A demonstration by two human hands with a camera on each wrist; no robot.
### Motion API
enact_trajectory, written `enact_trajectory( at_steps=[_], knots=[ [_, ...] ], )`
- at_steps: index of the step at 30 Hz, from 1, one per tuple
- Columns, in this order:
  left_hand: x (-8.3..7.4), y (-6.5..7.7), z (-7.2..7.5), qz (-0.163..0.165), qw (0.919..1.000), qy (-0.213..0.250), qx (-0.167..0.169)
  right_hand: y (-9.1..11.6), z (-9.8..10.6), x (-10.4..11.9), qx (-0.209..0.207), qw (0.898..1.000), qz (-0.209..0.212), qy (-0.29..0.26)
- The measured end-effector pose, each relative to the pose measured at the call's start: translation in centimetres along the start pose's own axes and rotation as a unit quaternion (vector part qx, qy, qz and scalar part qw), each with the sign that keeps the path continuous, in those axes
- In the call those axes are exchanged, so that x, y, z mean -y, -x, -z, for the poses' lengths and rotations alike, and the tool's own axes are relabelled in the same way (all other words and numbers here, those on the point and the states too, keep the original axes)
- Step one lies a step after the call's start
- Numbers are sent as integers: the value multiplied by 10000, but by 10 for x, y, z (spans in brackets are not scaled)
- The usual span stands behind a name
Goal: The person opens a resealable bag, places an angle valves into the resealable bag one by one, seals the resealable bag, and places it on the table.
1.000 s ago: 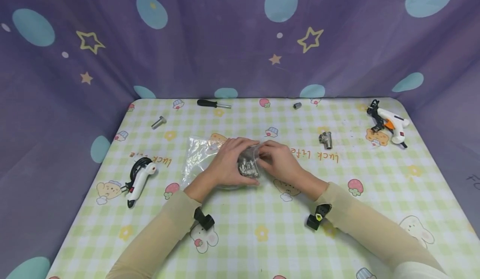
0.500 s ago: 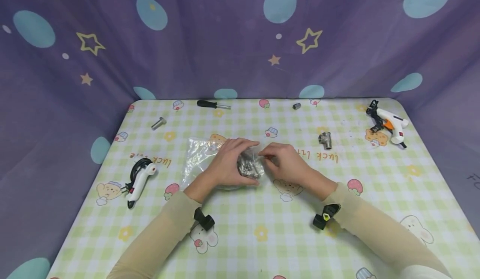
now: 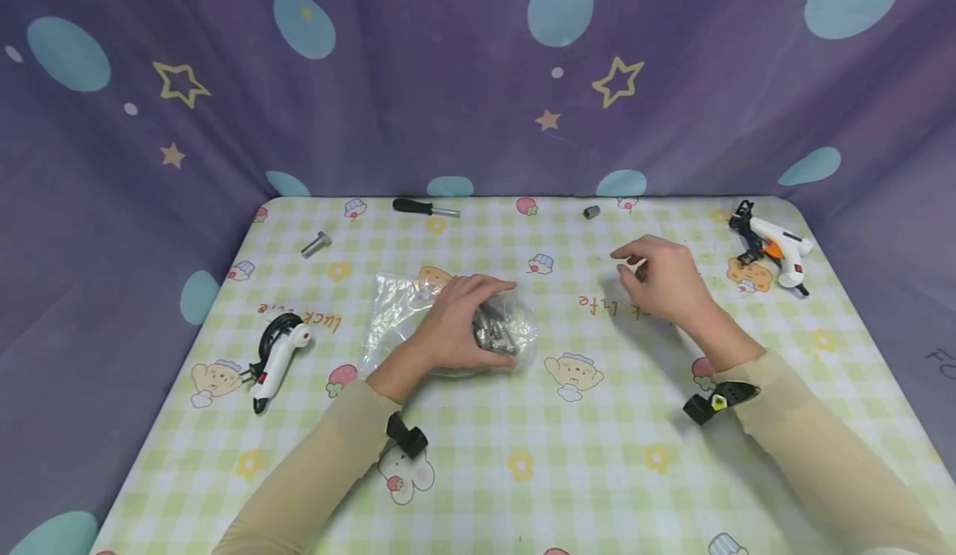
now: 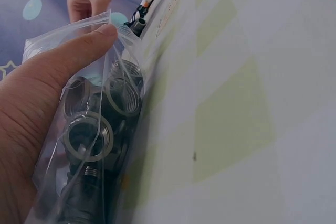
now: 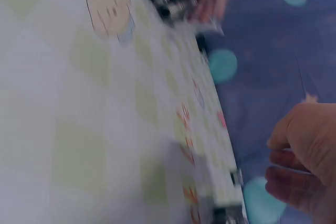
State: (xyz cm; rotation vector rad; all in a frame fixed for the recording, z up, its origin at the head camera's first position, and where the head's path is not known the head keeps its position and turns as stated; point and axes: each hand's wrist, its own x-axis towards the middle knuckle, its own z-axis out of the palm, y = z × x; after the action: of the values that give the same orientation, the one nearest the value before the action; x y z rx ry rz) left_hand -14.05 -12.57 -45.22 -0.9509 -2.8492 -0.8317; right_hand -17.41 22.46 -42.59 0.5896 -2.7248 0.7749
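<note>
My left hand (image 3: 454, 323) grips a clear zip bag (image 3: 392, 310) lying on the table, thumb on one side and fingers on the other. Metal threaded pipe fittings (image 4: 86, 137) fill the bag, partly covered by the hand. Off to the right, my right hand (image 3: 663, 281) is above the table with fingers loosely bent and nothing between them. Below it, a metal tee fitting (image 5: 228, 214) shows at the bottom of the right wrist view; in the head view the hand hides it.
A bolt (image 3: 317, 244), a black-handled screwdriver (image 3: 426, 207) and a small metal fitting (image 3: 591, 211) lie along the back. One white glue gun (image 3: 280, 360) is at left, another (image 3: 777, 248) at far right. A curtain (image 3: 448, 82) hangs behind the table (image 3: 515, 497).
My right hand has let go of the bag's open end and moved right, over the tee fitting. The left hand and the bag stay in place.
</note>
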Motion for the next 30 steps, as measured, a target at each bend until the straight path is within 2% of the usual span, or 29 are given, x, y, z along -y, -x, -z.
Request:
enact_trajectory(
  at_steps=[7, 15, 17, 24, 30],
  knots=[
    [1, 0, 0, 28, 10000, 7, 6, 10, 16, -24, 332, 9972, -547, 399],
    [0, 0, 0, 56, 10000, -22, 23, 18, 16, -39, 1308, 9875, -703, 520],
    [-1, 0, 0, 54, 10000, 9, 18, 18, 16, -42, 1436, 9857, -724, 512],
    [-1, 0, 1, 71, 9999, 78, 45, 17, 17, -46, 1425, 9862, -688, 489],
    [0, 0, 0, 76, 9999, 53, 71, 16, 14, -36, 1091, 9913, -631, 374]
  ],
)
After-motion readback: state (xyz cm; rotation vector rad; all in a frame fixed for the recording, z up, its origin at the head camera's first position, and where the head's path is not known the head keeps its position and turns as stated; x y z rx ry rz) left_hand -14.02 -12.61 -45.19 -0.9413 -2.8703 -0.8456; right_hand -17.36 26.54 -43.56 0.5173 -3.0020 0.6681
